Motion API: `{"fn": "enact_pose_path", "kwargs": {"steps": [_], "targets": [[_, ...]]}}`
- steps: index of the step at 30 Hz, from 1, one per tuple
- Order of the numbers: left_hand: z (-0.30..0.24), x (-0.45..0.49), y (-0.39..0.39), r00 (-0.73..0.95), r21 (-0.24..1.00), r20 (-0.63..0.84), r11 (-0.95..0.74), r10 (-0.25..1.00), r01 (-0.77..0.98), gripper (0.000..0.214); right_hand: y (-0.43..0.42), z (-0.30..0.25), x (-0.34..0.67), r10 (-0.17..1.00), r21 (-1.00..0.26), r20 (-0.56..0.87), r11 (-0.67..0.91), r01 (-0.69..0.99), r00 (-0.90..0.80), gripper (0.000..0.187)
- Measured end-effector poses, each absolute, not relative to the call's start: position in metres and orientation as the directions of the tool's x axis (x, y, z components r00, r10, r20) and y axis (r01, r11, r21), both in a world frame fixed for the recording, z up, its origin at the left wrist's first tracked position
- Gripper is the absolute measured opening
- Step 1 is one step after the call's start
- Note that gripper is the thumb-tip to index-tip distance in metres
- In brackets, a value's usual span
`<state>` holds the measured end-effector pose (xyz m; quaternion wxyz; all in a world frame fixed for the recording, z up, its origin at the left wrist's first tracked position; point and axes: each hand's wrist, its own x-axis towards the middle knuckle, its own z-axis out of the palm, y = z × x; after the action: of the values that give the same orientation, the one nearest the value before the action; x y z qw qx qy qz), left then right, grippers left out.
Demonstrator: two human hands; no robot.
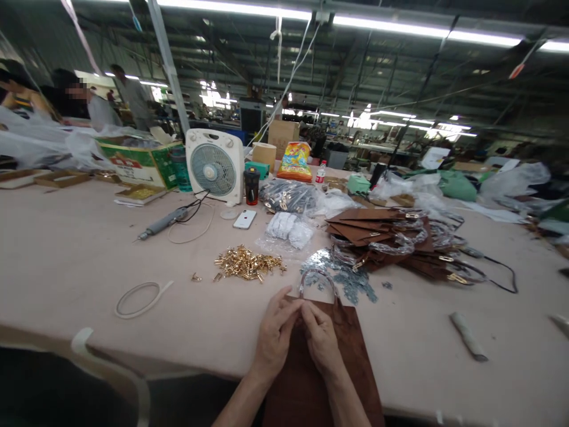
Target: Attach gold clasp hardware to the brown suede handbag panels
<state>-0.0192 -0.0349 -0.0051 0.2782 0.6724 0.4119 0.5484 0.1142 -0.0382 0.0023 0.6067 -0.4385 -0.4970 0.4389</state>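
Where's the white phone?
In the head view, the phone lies on the table, left of centre, between the dark cup and the pile of gold-coloured pieces.

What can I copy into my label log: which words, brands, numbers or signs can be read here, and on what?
None reads clearly.
Yellow-orange packet: large printing, too blurred.
Red-capped bottle: red label, lettering too small.
Green carton: printed side, too blurred.
White fan: small mark at top, unreadable.
Phone: small dark mark, too small to identify.
Nearest brown bag: no readable text.
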Motion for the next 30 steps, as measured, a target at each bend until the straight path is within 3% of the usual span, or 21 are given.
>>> {"fn": "enact_pose_path", "kwargs": {"steps": [3,7,11,15,18,21,26,30], "targets": [[-0.013,-0.019,-0.031,0.059,0.832,0.491,-0.487,0.869,0.267,0.037,-0.039,0.006,0.112,0.983,-0.965,0.179,0.185,-0.187,0.052,0.032],[-0.018,-0.017,-0.028,0.002,0.881,0.424,-0.413,0.906,0.23,0.044,-0.038,0.001,0.117,0.982,-0.953,0.137,0.167,-0.253,0.132,0.053],[-0.022,-0.016,-0.027,-0.129,0.922,0.356,-0.326,0.925,0.209,0.041,-0.039,-0.007,0.149,0.939,-0.969,0.135,0.192,-0.157,0.316,0.046],[-0.026,-0.015,-0.025,-0.203,0.902,0.388,-0.326,0.899,0.283,0.042,-0.039,-0.016,0.192,0.931,-0.985,0.151,0.169,-0.027,0.333,0.039],[-0.026,-0.013,-0.028,-0.148,0.857,0.402,-0.315,0.903,0.409,0.048,-0.041,-0.022,0.208,0.938,-0.989,0.147,0.133,0.068,0.315,0.039],[-0.02,-0.008,-0.032,0.011,0.768,0.373,-0.315,0.928,0.558,0.056,-0.042,-0.024,0.208,0.936,-0.986,0.16,0.137,0.094,0.314,0.039],[-0.008,0.003,-0.03,0.117,0.664,0.309,-0.303,0.944,0.683,0.029,-0.041,-0.027,0.204,0.915,-0.986,0.165,0.142,0.09,0.368,0.039],[-0.004,0.005,-0.024,0.125,0.638,0.289,-0.288,0.949,0.714,0.028,-0.04,-0.031,0.207,0.896,-0.986,0.165,0.146,0.079,0.412,0.04]]}}
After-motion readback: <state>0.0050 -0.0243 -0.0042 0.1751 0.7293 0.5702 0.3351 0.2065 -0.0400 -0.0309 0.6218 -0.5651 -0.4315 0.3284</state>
